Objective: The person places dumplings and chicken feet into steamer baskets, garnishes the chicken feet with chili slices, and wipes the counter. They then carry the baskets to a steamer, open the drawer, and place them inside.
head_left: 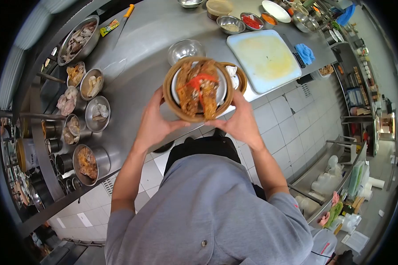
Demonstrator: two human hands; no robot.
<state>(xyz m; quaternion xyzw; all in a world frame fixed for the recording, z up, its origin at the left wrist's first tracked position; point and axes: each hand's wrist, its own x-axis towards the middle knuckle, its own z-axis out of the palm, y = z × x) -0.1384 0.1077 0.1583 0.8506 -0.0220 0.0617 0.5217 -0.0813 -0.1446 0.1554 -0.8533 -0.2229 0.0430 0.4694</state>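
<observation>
Between both hands a round bamboo steamer basket [167, 95] is held up above the edge of the steel counter. Inside it sits a metal dish with brown braised chicken feet [190, 98], topped with red pepper strips [203, 80]. My left hand [157, 119] grips the basket's left side, thumb along the near rim. On the right side my right hand [237, 117] does the same. Partly hidden behind the basket, a second bamboo steamer [242, 79] holds something white. An empty metal bowl [185, 49] stands just beyond.
A white cutting board [264, 59] lies to the right, with a dark-handled knife [299, 59] and a blue cloth [305, 54] beside it. Bowls of meat [87, 163] line the left. An orange-handled knife [127, 13] lies at the back. Red garnish fills a bowl [252, 21].
</observation>
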